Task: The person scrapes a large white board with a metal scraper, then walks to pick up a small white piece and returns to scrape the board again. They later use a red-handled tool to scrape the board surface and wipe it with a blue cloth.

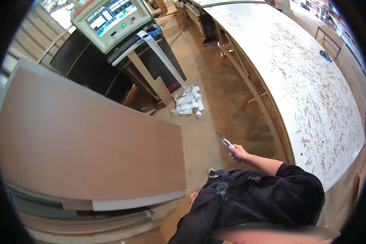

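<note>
My right hand [240, 153] is closed round a slim utility knife [227, 143] in grey and white, its dark tip angled away to the upper left. It is held over the floor, just left of the white-topped table [290, 69]. Low down in front of my black top shows only a small part of my left hand [193, 199]. My body hides its fingers, so whether it holds anything is not visible. The nearest thing to it is the corner of a large stack of brown boards [89, 138] on the left.
At the upper left stands a control console [110, 20] with a lit screen and buttons. From its shelf a long strip of white labels [164, 57] runs down into a loose heap [189, 101] on the floor. A small dark blue item [325, 55] lies on the scuffed table.
</note>
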A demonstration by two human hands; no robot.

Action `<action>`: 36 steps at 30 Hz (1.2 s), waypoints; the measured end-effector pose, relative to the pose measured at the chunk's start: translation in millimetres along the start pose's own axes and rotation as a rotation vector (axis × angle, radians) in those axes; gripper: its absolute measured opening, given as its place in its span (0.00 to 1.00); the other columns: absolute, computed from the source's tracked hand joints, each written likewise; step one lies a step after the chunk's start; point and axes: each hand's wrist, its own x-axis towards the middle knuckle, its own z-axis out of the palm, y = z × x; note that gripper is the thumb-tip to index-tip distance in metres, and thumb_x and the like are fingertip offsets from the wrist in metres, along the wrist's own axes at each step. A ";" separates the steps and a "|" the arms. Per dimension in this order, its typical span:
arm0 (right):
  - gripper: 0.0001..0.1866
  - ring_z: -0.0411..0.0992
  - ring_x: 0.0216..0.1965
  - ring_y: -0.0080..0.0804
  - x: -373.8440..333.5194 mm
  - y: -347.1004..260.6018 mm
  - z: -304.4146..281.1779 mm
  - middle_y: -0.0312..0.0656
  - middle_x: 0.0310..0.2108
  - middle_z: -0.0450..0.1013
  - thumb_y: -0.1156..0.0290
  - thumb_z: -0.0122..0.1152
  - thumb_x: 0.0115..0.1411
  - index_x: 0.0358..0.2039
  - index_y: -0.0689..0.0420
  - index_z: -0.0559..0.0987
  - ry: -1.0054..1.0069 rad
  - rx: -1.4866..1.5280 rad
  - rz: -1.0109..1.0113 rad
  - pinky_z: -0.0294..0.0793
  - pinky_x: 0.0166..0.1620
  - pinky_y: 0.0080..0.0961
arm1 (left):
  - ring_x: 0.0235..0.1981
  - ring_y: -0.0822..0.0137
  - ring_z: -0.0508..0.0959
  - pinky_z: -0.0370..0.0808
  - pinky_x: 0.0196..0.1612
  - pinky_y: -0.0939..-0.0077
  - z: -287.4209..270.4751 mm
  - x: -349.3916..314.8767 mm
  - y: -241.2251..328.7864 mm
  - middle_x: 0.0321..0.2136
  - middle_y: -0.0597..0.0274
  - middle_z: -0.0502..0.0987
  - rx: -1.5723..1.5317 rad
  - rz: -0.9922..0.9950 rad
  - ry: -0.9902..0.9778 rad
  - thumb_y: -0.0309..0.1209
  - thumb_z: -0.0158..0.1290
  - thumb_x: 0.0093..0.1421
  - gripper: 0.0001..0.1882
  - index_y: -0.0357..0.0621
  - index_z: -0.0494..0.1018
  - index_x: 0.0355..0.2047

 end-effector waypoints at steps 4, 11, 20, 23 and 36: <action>0.16 0.69 0.20 0.23 44.1 -34.8 1.8 0.36 0.23 0.72 0.59 0.49 0.67 0.39 0.60 0.73 0.131 0.132 0.029 0.71 0.25 0.23 | 0.43 0.64 0.79 0.75 0.48 0.70 -39.4 68.2 104.5 0.40 0.56 0.81 0.345 0.222 0.075 0.39 0.59 0.57 0.18 0.40 0.77 0.44; 0.16 0.68 0.18 0.24 146.6 -72.1 -73.5 0.37 0.22 0.71 0.57 0.49 0.66 0.37 0.58 0.73 0.366 0.227 0.071 0.70 0.24 0.23 | 0.46 0.64 0.78 0.74 0.50 0.69 -0.7 245.0 348.6 0.43 0.55 0.80 0.631 0.274 0.071 0.37 0.57 0.59 0.17 0.42 0.76 0.46; 0.14 0.71 0.19 0.27 321.1 -220.8 -225.6 0.40 0.25 0.74 0.63 0.47 0.67 0.44 0.60 0.71 0.314 0.310 0.021 0.72 0.25 0.24 | 0.49 0.63 0.77 0.72 0.53 0.69 149.3 388.1 549.6 0.46 0.55 0.79 0.601 0.247 -0.115 0.39 0.56 0.59 0.19 0.42 0.73 0.48; 0.14 0.71 0.22 0.26 385.0 -280.1 -247.7 0.39 0.27 0.74 0.63 0.47 0.67 0.46 0.60 0.71 0.301 0.267 -0.018 0.72 0.28 0.23 | 0.48 0.62 0.77 0.72 0.52 0.69 177.2 422.4 601.4 0.45 0.54 0.78 0.529 0.248 -0.145 0.38 0.55 0.60 0.19 0.41 0.73 0.48; 0.13 0.69 0.19 0.24 716.1 -510.9 -278.5 0.38 0.22 0.71 0.61 0.47 0.68 0.36 0.59 0.70 0.325 0.206 -0.219 0.69 0.24 0.23 | 0.42 0.63 0.79 0.74 0.45 0.68 135.5 710.7 775.9 0.38 0.56 0.81 0.527 0.150 -0.037 0.44 0.58 0.55 0.20 0.47 0.78 0.43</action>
